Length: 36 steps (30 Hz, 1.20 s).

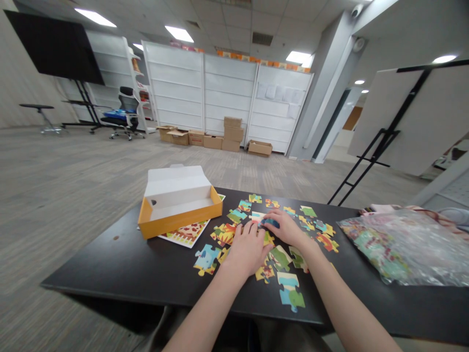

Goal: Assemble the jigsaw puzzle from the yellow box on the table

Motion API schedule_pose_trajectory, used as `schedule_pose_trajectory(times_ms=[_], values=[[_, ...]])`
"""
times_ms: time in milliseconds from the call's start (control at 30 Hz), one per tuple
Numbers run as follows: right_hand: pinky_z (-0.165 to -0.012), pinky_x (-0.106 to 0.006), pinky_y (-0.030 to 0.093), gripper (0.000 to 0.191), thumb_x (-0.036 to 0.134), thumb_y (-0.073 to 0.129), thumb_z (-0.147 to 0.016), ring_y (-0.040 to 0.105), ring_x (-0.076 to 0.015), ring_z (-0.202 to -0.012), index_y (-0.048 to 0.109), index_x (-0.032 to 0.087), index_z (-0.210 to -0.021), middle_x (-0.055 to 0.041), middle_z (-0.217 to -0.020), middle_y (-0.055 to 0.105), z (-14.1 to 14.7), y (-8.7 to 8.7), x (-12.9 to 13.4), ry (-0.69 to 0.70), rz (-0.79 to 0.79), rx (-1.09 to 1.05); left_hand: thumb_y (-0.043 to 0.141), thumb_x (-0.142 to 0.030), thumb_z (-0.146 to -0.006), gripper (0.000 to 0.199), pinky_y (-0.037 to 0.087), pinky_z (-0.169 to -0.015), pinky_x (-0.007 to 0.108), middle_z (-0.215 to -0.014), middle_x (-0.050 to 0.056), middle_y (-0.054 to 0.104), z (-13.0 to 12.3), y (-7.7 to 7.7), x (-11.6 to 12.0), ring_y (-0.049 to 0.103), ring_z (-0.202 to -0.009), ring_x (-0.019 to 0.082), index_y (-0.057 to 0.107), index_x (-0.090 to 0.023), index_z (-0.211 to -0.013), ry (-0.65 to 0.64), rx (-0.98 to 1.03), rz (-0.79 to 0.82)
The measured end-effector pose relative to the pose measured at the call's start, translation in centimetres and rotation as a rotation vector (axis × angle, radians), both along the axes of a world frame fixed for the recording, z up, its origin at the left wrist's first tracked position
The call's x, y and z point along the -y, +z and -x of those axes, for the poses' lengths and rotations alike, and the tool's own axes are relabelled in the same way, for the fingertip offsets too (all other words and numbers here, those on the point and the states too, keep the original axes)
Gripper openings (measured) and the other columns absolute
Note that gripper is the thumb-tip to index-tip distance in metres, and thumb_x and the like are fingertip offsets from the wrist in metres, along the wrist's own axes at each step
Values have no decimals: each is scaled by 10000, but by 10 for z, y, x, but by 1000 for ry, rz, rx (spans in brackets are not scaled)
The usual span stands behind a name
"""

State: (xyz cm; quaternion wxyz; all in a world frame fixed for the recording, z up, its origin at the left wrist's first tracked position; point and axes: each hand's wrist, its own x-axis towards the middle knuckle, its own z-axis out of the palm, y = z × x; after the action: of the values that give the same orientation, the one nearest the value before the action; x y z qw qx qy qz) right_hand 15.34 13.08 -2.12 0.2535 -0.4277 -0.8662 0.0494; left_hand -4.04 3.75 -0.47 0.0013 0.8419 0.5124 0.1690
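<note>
Yellow box (183, 219) stands open, clear bag (414, 247) holds colourful stuff; right hand (287, 229) grips blue piece (270, 223), left hand's (249, 248) grip I can't tell

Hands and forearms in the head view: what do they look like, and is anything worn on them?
The left hand and right hand are ungloved, five-fingered human hands. Both forearms are slim and sleeveless as far as visible; no watch, cable or marking shows. Rings: too small to tell.
</note>
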Motion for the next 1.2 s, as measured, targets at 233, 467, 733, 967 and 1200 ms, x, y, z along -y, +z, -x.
schedule_pose_trajectory(times_ms=[233, 467, 733, 967, 1200], values=[[-957, -385, 501, 205, 316, 571, -943, 655, -237, -1034, 737, 214, -1006, -97, -1083, 714, -4, 8, -7, -50, -3, -20, 426, -529, -994, 513, 333, -1158, 560, -1427, 182, 558, 1, 3, 3, 440, -1386, 330, 592, -145, -1290, 18, 1, 44], [-964, -315, 482, 346, 385, 620, -902, 663, -268, -1126, 732, 178, -1157, -136, -1219, 713, -19, 42, -67, -431, 198, 323, 400, -566, -992, 574, 312, -1172, 576, -1437, 185, 554, 2, 1, 6, 448, -1379, 336, 569, -143, -1342, 31, 2, 78], [-880, -331, 541, 436, 305, 834, -656, 716, -304, -1015, 788, 176, -1070, -117, -1099, 773, -33, 49, -108, -374, 420, 408, 362, -565, -1000, 573, 294, -1180, 584, -1491, 172, 508, 5, 7, 4, 411, -1413, 341, 545, -169, -1371, 11, 7, 163], [-838, -346, 554, 475, 370, 808, -704, 726, -283, -924, 757, 180, -1136, -112, -1052, 771, -43, 43, -108, -289, 464, 261, 426, -531, -987, 475, 342, -1135, 576, -1353, 166, 599, 4, 11, -1, 496, -1314, 341, 605, -181, -1254, 13, 12, 165], [-688, -288, 522, 362, 285, 851, -607, 695, -241, -827, 722, 155, -919, -97, -960, 759, -36, 46, -106, -343, 401, 214, 435, -500, -991, 462, 335, -1150, 554, -1421, 163, 557, 7, 13, 2, 467, -1358, 331, 577, -185, -1298, -2, -4, 162]])
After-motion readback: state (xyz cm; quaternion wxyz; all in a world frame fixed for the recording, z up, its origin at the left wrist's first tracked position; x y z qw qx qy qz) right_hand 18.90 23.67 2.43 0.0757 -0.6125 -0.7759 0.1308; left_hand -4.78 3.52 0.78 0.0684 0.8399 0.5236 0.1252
